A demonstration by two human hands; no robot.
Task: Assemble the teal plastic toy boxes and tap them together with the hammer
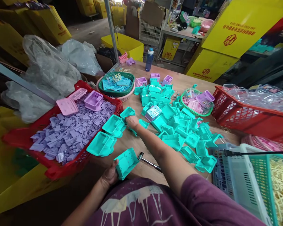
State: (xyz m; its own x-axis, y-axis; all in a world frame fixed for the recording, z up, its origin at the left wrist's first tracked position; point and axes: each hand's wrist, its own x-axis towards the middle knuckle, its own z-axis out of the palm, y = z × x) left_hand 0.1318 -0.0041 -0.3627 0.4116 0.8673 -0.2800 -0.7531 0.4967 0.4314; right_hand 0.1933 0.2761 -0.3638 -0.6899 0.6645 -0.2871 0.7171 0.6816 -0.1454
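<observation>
My left hand (110, 172) is closed round the end of a teal plastic toy shell (126, 163), held tilted close to my body. My right arm reaches across the table. At its end, my right hand (132, 121) has its fingers curled on another teal shell (127, 112), gripping its near edge. Two similar teal tray-like shells (101, 144) lie in a row between that hand and my left hand. Just right of the held shell lies a small hammer (141, 156) with a metal shaft. Beyond my right forearm spreads a heap of teal shells (172, 114).
A red crate (85, 157) of small purple pieces stands at left. Behind are a dark green basket (132, 89) and a blue bottle (149, 59). To the right are a green basket (212, 110), a red crate (254, 121) of clear plastic parts, and a teal crate (261, 175).
</observation>
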